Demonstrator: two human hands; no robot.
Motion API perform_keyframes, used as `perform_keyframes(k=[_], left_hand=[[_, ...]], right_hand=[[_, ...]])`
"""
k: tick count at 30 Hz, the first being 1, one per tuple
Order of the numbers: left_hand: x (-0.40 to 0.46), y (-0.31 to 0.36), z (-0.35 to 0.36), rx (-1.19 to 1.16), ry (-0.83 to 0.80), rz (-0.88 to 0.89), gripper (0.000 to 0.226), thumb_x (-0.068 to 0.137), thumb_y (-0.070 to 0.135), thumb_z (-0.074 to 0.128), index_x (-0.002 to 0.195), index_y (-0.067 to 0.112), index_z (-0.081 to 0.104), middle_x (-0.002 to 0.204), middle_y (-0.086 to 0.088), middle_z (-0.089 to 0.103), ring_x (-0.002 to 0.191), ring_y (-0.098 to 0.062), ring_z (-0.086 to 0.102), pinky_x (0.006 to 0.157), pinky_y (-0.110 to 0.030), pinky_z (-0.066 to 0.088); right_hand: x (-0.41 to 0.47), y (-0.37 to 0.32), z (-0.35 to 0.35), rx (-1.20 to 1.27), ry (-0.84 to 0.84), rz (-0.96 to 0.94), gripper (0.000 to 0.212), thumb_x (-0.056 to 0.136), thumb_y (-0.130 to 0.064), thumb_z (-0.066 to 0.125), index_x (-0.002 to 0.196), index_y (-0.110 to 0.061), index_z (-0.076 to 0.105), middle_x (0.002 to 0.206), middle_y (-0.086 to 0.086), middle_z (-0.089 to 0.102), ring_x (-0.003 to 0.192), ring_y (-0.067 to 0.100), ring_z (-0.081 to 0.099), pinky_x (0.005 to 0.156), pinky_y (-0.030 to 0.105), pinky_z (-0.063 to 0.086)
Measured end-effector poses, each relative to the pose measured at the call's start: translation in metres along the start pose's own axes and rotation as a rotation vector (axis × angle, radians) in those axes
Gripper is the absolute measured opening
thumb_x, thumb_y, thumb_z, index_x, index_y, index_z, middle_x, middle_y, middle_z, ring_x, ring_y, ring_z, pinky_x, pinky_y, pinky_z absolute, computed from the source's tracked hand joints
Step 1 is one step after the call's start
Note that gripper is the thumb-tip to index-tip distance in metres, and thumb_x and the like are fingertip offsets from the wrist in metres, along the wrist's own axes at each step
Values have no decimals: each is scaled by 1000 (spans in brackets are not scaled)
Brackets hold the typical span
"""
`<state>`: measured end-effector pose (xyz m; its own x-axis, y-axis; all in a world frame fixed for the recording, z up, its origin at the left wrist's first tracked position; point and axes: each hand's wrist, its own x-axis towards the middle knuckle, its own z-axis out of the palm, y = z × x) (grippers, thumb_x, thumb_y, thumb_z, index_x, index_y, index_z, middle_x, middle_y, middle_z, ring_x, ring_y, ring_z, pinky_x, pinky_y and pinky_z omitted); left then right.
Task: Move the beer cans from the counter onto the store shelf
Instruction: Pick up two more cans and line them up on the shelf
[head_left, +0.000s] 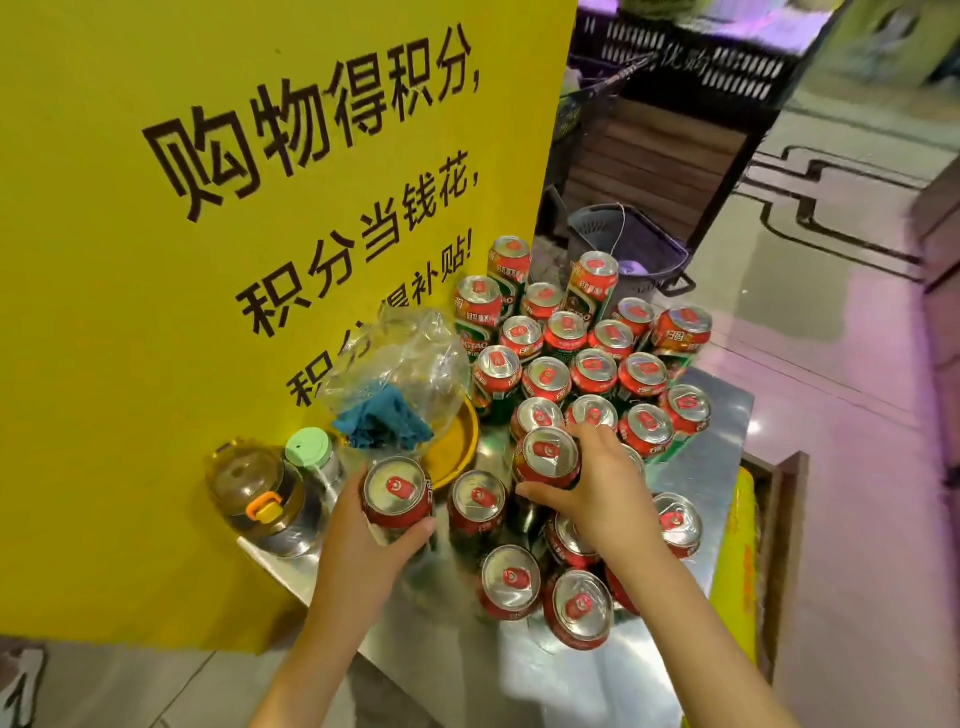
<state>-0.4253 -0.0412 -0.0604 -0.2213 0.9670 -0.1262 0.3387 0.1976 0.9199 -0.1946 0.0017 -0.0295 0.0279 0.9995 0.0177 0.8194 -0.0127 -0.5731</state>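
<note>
Several red-topped beer cans (595, 371) stand packed together on a shiny steel counter (447, 639). My left hand (363, 540) grips one can (397, 491) at the counter's left side, fingers wrapped round its body. My right hand (597, 488) holds another can (548, 457) near the middle of the cluster, thumb under it and fingers over the far side. More cans (576, 608) stand close to me under my right forearm. No store shelf is in view.
A yellow sign panel (208, 208) rises at the counter's left. Beside it stand a clear jug with an orange latch (260, 499), a green-lidded bottle (311, 452), a yellow bowl (457, 447) and a plastic bag with a blue cloth (384, 415). A grey basket (628, 249) sits beyond the cans.
</note>
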Motion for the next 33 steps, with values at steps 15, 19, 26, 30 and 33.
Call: perform_keyframes(k=[15,19,26,30,33], left_hand=[[4,0,-4,-47,8,-17,67,62,19,85,121,24,52,113,3,62,104,-13,57,83,-22,44],[3,10,-14,-67,64,-15,72,61,23,85,125,22,52,118,1,61,111,-18,57,90,-33,49],[-9,67,-44,-150,86,197,72,50,41,79,117,32,53,111,11,61,101,-4,57,82,-22,49],[-18,98,-52,-240,19,275,74,43,52,82,110,38,52,102,20,62,93,12,56,67,-4,46],[-23,118,-46,-342,-69,269,64,40,54,70,99,38,55,86,29,66,84,13,59,62,-3,45]], right_hand=[[5,2,9,424,-110,70,74,52,-17,90,116,-33,56,106,-18,64,100,0,59,90,26,49],[8,-14,-7,486,-49,51,69,51,-13,90,109,-34,58,99,-19,66,91,-8,60,78,14,47],[-4,-49,-62,622,145,1,65,53,-15,90,106,-32,58,100,-15,66,89,-4,63,75,11,49],[-23,-63,-87,788,250,17,70,49,-18,92,107,-33,57,105,-10,66,93,5,65,77,23,53],[-45,-68,-102,918,321,31,69,40,-31,86,103,-32,58,99,-8,70,90,7,68,69,20,54]])
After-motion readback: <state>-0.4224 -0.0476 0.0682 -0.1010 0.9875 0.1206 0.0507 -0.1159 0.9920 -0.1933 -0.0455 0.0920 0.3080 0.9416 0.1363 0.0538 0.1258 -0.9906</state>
